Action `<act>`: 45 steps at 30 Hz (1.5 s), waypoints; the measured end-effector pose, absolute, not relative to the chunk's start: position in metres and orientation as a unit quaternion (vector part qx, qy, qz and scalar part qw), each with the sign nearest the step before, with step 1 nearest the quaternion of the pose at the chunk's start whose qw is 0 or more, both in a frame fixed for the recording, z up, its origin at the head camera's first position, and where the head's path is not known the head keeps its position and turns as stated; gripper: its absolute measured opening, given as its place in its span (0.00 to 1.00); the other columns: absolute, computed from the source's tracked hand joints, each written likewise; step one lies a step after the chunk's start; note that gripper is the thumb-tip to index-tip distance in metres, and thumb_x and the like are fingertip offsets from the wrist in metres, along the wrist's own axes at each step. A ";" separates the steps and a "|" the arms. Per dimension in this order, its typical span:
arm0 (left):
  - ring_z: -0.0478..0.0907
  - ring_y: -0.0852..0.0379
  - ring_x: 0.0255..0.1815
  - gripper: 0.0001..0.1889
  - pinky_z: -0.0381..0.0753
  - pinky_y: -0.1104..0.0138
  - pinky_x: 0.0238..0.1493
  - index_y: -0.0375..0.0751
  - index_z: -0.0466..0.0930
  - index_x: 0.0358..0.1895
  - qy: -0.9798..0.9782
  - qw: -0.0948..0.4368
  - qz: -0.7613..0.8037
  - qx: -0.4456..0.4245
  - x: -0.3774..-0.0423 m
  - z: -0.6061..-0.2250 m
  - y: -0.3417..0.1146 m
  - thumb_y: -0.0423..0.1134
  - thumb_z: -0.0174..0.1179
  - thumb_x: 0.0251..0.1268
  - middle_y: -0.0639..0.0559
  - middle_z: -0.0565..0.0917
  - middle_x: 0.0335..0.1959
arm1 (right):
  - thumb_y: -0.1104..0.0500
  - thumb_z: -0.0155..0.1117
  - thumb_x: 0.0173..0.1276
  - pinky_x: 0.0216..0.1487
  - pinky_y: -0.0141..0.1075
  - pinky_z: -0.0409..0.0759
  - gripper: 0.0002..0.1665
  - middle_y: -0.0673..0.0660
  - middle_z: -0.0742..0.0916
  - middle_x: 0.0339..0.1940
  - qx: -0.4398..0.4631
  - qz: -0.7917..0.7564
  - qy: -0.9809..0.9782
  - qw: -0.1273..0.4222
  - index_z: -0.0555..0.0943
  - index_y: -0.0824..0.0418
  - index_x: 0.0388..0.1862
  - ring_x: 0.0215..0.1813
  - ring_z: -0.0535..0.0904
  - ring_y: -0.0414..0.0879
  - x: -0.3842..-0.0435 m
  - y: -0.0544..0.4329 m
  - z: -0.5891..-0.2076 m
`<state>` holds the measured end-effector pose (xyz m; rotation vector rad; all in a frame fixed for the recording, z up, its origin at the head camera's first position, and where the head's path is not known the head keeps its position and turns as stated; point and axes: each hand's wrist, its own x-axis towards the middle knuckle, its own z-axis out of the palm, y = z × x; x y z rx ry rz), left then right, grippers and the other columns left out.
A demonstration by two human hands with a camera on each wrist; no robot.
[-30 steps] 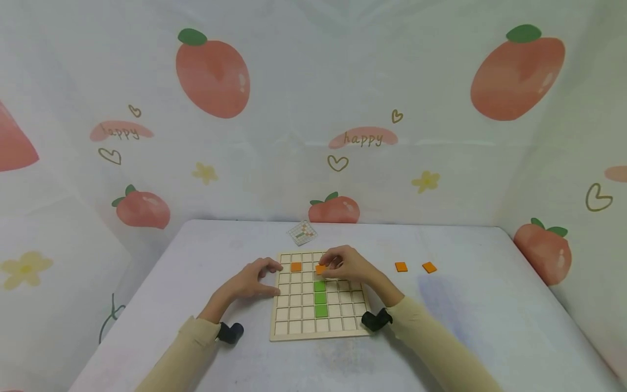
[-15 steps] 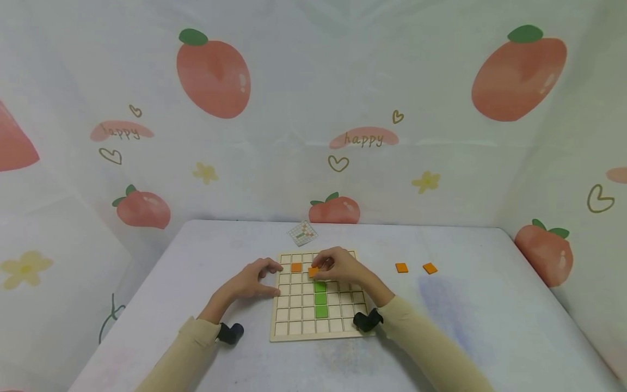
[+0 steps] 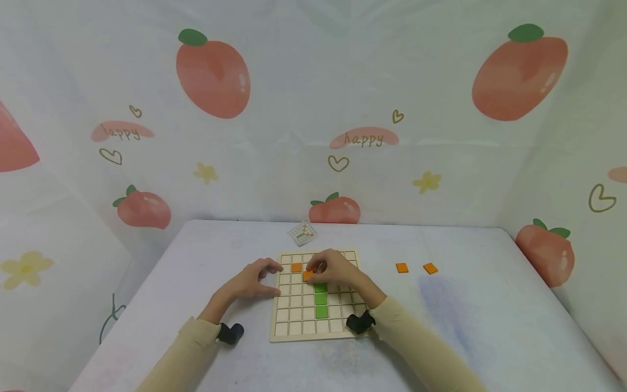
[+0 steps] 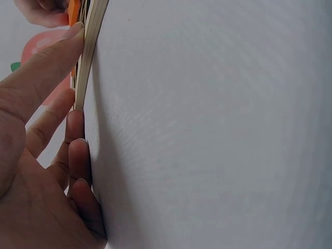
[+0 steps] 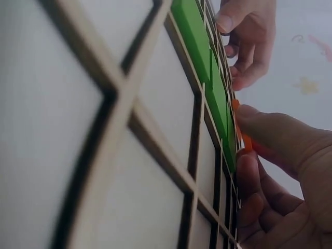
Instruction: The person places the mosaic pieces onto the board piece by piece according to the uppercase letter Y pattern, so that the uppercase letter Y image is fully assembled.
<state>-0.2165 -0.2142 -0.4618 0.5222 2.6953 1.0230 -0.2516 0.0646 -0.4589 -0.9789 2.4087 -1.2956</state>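
Tile handling: treat the orange tile as light, stiff and thin, with smooth faces that could slip under a dry fingertip; breakage seems unlikely. Locate it near the center of the frame, over the upper part of the gridded board, just above and to the left of the column of green tiles. Your right grip pinches it between thumb and fingers. Your fingers cover part of it, so you cannot tell whether it is seated in a cell.

Hold such a tile by opposite side edges, keeping fingertips out from beneath; raised ridges around each cell leave you little side clearance.

Your left grip, left of center, has thumb and fingers spread apart, touching the board's left edge without clasping a tile. Expect the board to be rigid, wooden by its look, and liable to slide on the tabletop if you push sideways. Brace it at the outer edge only.

At the right of the frame, two loose orange tiles lie flat and apart; their low edges likely call for your fingertips rather than a full grasp. The placed orange tile, at the board's upper left, would be harder to pinch.
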 end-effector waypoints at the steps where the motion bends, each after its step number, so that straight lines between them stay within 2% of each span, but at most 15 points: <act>1: 0.72 0.46 0.51 0.28 0.71 0.49 0.56 0.42 0.79 0.58 0.915 0.106 0.348 0.177 -0.216 -0.462 -0.214 0.42 0.79 0.53 0.50 0.78 0.51 | 0.63 0.78 0.61 0.39 0.33 0.78 0.11 0.52 0.87 0.36 -0.334 -0.442 0.824 0.119 0.87 0.64 0.41 0.34 0.79 0.41 -0.251 0.064 -0.459; 29: 0.72 0.47 0.53 0.29 0.71 0.49 0.57 0.44 0.79 0.59 0.919 0.115 0.341 0.160 -0.218 -0.462 -0.214 0.44 0.79 0.53 0.51 0.78 0.52 | 0.64 0.78 0.60 0.37 0.34 0.77 0.09 0.49 0.85 0.33 -0.319 -0.434 0.834 0.120 0.87 0.63 0.39 0.34 0.77 0.42 -0.251 0.061 -0.458; 39: 0.72 0.46 0.53 0.29 0.71 0.48 0.58 0.42 0.79 0.58 0.917 0.115 0.345 0.164 -0.218 -0.460 -0.214 0.42 0.79 0.53 0.50 0.78 0.51 | 0.64 0.79 0.59 0.37 0.34 0.77 0.10 0.50 0.85 0.32 -0.321 -0.425 0.838 0.115 0.88 0.63 0.39 0.34 0.77 0.41 -0.251 0.059 -0.457; 45: 0.71 0.47 0.50 0.29 0.71 0.51 0.55 0.42 0.79 0.58 0.916 0.115 0.345 0.170 -0.218 -0.460 -0.213 0.42 0.79 0.54 0.50 0.78 0.51 | 0.63 0.79 0.60 0.36 0.34 0.77 0.10 0.48 0.84 0.31 -0.318 -0.429 0.837 0.120 0.88 0.63 0.39 0.34 0.77 0.41 -0.251 0.059 -0.459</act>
